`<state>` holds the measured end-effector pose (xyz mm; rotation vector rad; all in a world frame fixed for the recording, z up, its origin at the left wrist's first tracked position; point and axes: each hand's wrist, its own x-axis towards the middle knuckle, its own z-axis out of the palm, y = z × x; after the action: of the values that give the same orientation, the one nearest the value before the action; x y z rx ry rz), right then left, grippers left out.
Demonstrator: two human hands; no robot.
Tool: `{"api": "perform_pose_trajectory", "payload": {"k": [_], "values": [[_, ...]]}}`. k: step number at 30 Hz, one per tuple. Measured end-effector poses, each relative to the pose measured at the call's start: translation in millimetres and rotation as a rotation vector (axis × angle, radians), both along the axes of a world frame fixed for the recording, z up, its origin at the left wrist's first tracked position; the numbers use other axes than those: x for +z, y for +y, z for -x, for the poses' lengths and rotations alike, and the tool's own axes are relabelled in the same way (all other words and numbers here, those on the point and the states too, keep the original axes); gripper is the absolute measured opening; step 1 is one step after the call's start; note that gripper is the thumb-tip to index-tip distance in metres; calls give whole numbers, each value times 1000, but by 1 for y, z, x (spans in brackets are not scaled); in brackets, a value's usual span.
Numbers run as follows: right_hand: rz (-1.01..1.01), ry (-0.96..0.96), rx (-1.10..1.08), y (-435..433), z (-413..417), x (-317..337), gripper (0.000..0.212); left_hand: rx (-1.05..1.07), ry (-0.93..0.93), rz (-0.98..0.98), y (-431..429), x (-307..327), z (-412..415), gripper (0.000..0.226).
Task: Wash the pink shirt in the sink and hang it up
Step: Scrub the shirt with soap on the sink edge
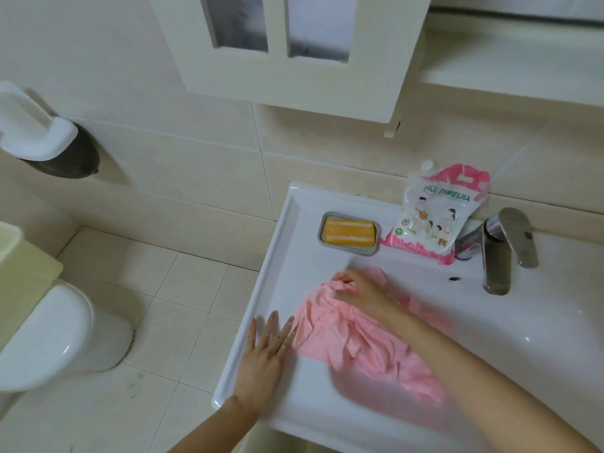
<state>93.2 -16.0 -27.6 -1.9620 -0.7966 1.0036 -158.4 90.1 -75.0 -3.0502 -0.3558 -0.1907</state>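
The pink shirt (pixel 353 335) lies bunched across the left half of the white sink (pixel 287 230). My right hand (pixel 356 289) reaches in from the right and grips a fold at the shirt's far end. My left hand (pixel 266 351) lies flat with straight fingers on the sink's left ledge, its fingertips touching the shirt's edge. A steel tap (pixel 500 253) stands at the back right, and no water shows at its spout.
An orange soap bar in a steel dish (pixel 348 233) and a pink-and-white washing powder bag (pixel 431 217) sit on the sink's back ledge. A toilet (pixel 62 335) stands at the left, with tiled floor between. A white cabinet (pixel 287 53) hangs above.
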Motion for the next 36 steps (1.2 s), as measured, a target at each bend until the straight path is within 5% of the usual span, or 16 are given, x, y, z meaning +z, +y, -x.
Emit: {"api": "perform_pose_trajectory", "payload": {"k": [1, 3, 5, 6, 8, 11, 13, 16, 19, 22, 24, 26, 28, 30, 33, 36], "values": [[35, 19, 76, -13, -7, 4, 65, 10, -1, 9, -2, 2, -1, 73], [280, -269, 373, -33, -13, 10, 107, 48, 29, 58, -9, 11, -6, 63], [463, -647, 536, -40, 1, 6, 111, 145, 80, 120, -20, 24, -17, 55], [469, -745, 518, -40, 9, -2, 95, 204, 99, 180, -26, 30, -24, 55], [399, -643, 346, -36, 17, -1, 49, 275, 137, 293, -38, 34, -33, 76], [370, -179, 177, -32, 6, 29, 39, 273, 208, 409, -48, 31, -49, 105], [327, 48, 120, -29, 1, 53, 26, 268, 139, 478, -52, 34, -58, 94], [399, 186, 122, -20, -9, 62, 17, 382, -18, 873, -59, 61, -70, 51], [374, 364, 39, -16, -19, 51, 49, 501, -55, 1404, -43, 94, -73, 32], [324, 230, -26, -10, -18, 36, 79, 698, 11, 1620, -15, 105, -69, 31], [277, -61, -154, -6, -12, 28, 63, 883, -22, 1667, 4, 105, -62, 29], [141, -159, -232, -5, 1, 26, 62, 1006, -20, 1659, 18, 101, -54, 24], [211, -150, -34, -8, 27, 22, 96, 1013, 9, 1543, 23, 98, -53, 30], [391, -317, 147, -15, 54, 2, 117, 961, 28, 1005, 19, 96, -53, 44], [428, -502, 46, -15, 68, -15, 98, 284, -190, 318, 0, 86, -57, 67], [321, -257, -25, -16, 50, 3, 74, -29, 107, 178, -7, 59, -58, 70]]}}
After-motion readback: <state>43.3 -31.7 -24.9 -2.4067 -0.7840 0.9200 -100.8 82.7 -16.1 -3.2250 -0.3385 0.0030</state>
